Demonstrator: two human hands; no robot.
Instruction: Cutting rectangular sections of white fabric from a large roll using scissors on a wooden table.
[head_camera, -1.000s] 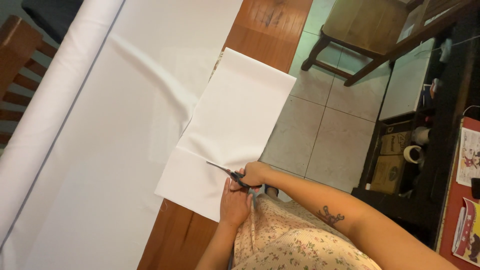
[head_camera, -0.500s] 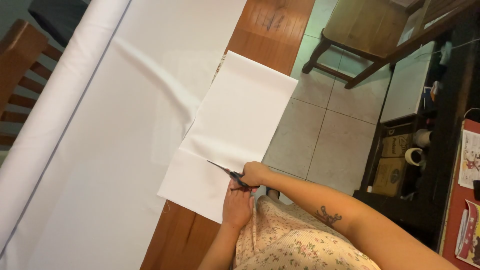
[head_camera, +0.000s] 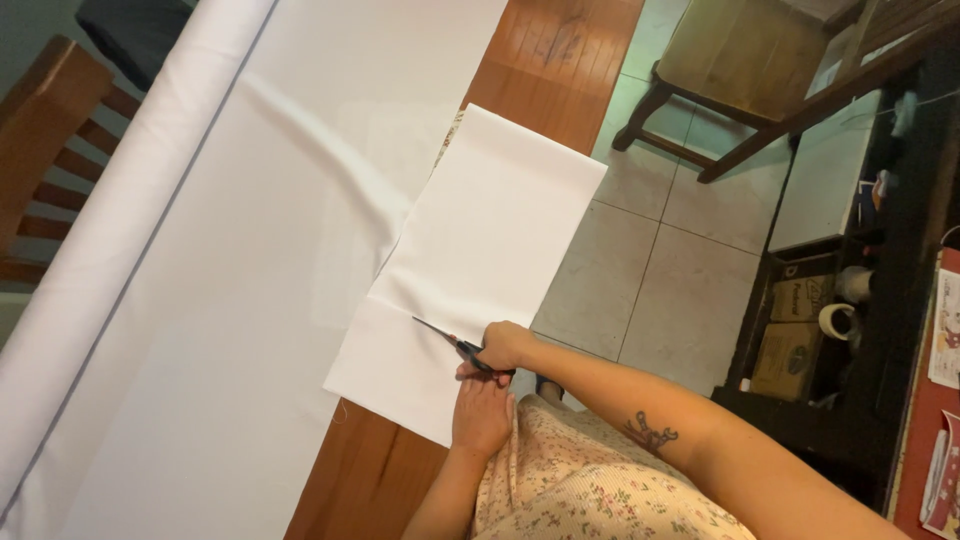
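Right hand (head_camera: 503, 346) is clenched round the handles of the scissors (head_camera: 452, 342), whose blades point left into the near end of the folded white fabric panel (head_camera: 480, 250). That panel lies just left of the hand, overhanging the right edge of the wooden table (head_camera: 545, 50). Left hand (head_camera: 482, 412) rests flat, fingers together, on the panel's near edge, just below the scissors. Further left, the white fabric roll (head_camera: 120, 215) lies along the far side.
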